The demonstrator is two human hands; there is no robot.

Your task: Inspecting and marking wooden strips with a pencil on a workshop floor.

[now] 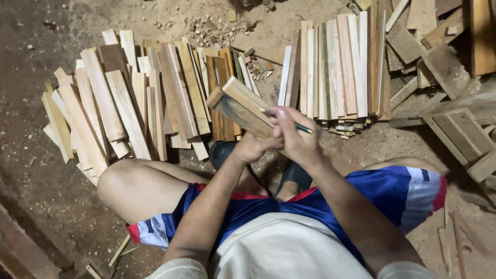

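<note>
Two bare hands meet just above the picture's middle in the head view: the left hand [251,147] is clenched around the near end of a small bundle of wooden slats [241,107], which angles away toward ten o'clock, while the right hand [295,135] pinches a dark green pencil [299,126] whose tip seems to rest on the bundle's upper face, though the fingers partly hide it. Marking cleanly would call for a firm left grip that keeps the pieces flush and a steady, light pencil stroke. A fanned pile of slats [129,103] lies at nine to eleven o'clock on the sawdust floor [31,67], a tidy stack of pale slats [336,67] at one o'clock, scrap offcuts [444,67] at two. No packages, labels or signs show.
</note>
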